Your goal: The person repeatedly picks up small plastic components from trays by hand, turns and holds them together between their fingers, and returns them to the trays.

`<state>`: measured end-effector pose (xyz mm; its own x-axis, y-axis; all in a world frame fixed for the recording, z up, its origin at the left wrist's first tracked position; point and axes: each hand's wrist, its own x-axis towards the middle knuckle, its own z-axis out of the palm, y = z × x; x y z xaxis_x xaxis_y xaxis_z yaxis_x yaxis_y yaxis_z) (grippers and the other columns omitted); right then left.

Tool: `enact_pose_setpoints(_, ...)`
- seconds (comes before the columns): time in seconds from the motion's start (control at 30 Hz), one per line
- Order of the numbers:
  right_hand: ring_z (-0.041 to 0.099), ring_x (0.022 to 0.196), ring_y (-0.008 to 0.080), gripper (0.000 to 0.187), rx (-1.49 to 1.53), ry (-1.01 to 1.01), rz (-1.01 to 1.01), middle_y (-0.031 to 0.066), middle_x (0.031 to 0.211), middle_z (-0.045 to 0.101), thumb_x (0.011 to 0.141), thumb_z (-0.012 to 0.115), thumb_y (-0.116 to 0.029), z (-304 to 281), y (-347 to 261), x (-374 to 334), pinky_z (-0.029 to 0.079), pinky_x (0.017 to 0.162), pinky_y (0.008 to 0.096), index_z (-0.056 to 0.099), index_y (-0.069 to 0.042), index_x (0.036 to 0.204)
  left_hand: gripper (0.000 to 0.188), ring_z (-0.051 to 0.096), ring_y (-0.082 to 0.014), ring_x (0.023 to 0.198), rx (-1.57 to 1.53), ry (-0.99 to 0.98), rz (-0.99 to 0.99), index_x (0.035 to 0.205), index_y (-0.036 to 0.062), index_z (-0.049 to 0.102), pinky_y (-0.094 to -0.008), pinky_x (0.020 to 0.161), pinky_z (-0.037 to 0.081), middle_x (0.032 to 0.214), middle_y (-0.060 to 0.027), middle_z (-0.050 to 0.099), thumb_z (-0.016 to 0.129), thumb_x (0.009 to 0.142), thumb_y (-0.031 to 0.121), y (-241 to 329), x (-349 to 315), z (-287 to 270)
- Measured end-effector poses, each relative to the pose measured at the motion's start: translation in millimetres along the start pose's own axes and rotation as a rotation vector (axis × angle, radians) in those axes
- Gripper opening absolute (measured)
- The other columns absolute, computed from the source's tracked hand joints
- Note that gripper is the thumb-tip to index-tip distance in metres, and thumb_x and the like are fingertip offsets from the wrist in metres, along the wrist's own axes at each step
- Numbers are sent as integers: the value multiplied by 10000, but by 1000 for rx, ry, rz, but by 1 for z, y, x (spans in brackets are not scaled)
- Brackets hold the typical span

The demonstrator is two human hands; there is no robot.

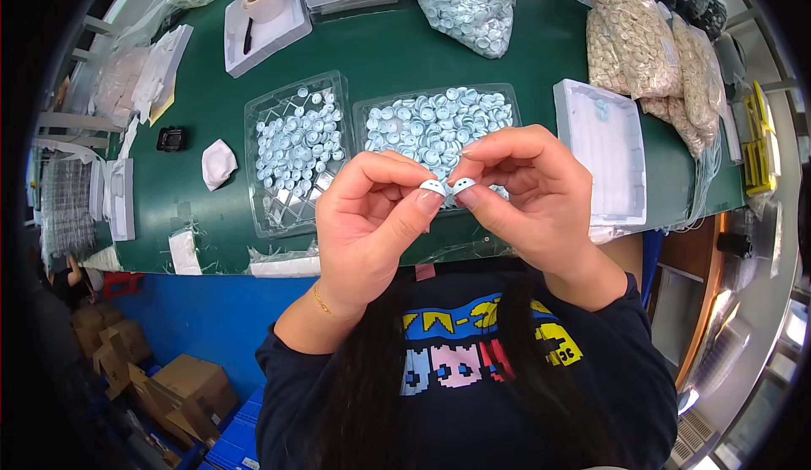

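My left hand (367, 208) pinches a small pale blue cap-like piece (433, 187) between thumb and forefinger. In my right hand (532, 195) a matching pale blue cap-like piece (462, 185) with dark dots is held the same way. The two pieces meet or nearly meet, side by side, in front of my chest. Just beyond my hands lies a clear tray (359, 115) heaped with pale blue round pieces (439, 124). To its left, another clear tray (253, 174) holds more of these round pieces (296, 145), more loosely spread.
On the green table (372, 56) stand a white tray (621, 208) at right and a tray with a tape roll (263, 2) at the back. A bag of pale blue pieces (469, 5) and bags of beige pieces (629, 39) lie farther off. A white finger-cot-like cloth (219, 164) lies left.
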<state>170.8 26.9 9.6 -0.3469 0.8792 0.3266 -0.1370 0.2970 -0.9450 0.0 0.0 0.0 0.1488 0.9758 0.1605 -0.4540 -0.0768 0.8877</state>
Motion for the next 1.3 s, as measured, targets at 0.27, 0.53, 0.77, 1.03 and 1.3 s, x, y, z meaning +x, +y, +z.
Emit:
enact_pose_setpoints(0.27, 608, 785, 119, 243, 59, 101, -35, 78, 872, 598, 741, 634, 75, 6, -1, -1, 525, 707, 237, 572, 26, 970, 139, 521, -97, 753, 113, 31, 93, 904, -26, 527, -213, 655, 420, 861, -91, 570, 599, 791, -65, -1, -1, 3)
enact_pose_setpoints(0.53, 614, 755, 139, 240, 60, 97, -184, 98, 882, 612, 722, 638, 97, 8, 5, -2, 527, 675, 242, 573, 28, 943, 157, 517, -119, 766, 199, 35, 202, 885, -3, 534, -231, 655, 392, 860, -101, 580, 628, 772, -58, -4, -3, 5)
enact_pose_setpoints(0.77, 631, 680, 186, 210, -135, 76, -273, 88, 764, 642, 652, 671, 75, 4, 4, 0, 495, 583, 250, 622, -26, 829, 150, 520, -120, 764, 177, 26, 182, 878, -7, 523, -231, 661, 411, 868, -110, 574, 625, 777, -54, -5, -2, 3)
enact_pose_setpoints(1.03, 637, 662, 165, 298, -229, 87, -266, 89, 782, 646, 649, 674, 81, 5, 2, 0, 502, 580, 239, 624, -17, 926, 153, 516, -117, 764, 179, 28, 185, 876, -3, 524, -230, 658, 405, 868, -105, 573, 624, 775, -57, -6, -2, 1)
enact_pose_setpoints(1.3, 651, 698, 142, 375, -145, 164, -295, 83, 812, 652, 684, 675, 71, 9, 10, -1, 515, 616, 231, 567, 12, 1038, 160, 519, -129, 761, 247, 29, 248, 877, 3, 538, -237, 660, 402, 868, -97, 575, 630, 764, -64, -6, -2, 1)
